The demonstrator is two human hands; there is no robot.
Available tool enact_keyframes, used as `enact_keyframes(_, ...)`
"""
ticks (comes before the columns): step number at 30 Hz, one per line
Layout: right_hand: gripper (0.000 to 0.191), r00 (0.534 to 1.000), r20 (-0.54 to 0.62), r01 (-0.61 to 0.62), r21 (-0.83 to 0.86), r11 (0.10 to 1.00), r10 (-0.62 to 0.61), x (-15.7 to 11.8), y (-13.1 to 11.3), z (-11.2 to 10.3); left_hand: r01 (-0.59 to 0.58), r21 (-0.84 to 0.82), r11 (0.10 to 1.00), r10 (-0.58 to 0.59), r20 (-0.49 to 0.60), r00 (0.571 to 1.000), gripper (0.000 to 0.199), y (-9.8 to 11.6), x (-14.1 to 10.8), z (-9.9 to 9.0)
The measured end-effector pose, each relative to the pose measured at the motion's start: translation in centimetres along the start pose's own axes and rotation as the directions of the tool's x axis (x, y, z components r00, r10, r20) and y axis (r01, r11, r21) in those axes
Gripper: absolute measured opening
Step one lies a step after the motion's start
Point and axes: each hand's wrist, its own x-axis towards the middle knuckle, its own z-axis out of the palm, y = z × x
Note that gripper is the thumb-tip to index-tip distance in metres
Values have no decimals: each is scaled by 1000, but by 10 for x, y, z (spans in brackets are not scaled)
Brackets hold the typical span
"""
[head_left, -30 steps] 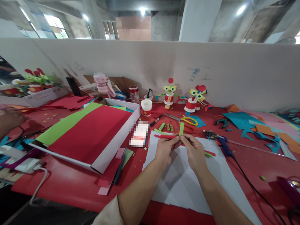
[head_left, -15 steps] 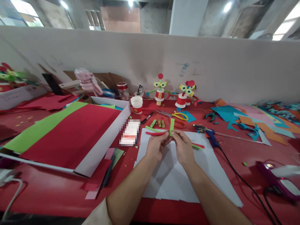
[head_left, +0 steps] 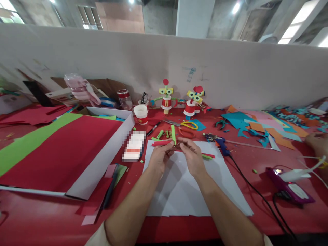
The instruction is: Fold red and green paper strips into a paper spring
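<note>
Over the white paper sheets [head_left: 179,194], my left hand [head_left: 160,157] pinches the lower end of an upright green paper strip [head_left: 173,134]. A red paper strip [head_left: 162,142] runs leftward from the same fingertips; whether it is held or lies behind them I cannot tell. Close beside the strip's base, my right hand [head_left: 191,155] has thumb and forefinger brought together; what lies between them is hidden. Red and green strip ends [head_left: 208,156] show past my right hand. Small folded paper springs [head_left: 164,134] lie just beyond my left hand.
Scissors [head_left: 186,124], a pen [head_left: 153,128] and paper-cup figures [head_left: 166,100] stand or lie behind. A blue glue gun [head_left: 222,145] trails its cord rightward near a purple power strip [head_left: 289,191]. A white box [head_left: 102,160] holds coloured sheets. Another person's hand [head_left: 319,145] shows at right.
The view has swung right, so the table things sit further left. My right fingertips have drawn slightly away from the green strip. Another person's hand has appeared at the right edge.
</note>
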Motion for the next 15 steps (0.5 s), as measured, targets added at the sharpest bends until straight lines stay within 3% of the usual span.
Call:
enact_keyframes(4, 28, 997, -17, 69, -178, 982, -74, 0, 6, -1, -20, 12, 1000, 20, -5, 1000, 24, -1, -1, 0)
enact_keyframes(8, 22, 977, -34, 180, -378, 908, -208, 0, 10, -3, -65, 61, 996, 66, -21, 998, 21, -3, -3, 3)
enact_keyframes(15, 15, 969, -37, 207, -409, 889, -243, 0, 6, -4, -87, 61, 994, 89, -35, 995, 19, -2, -6, 7)
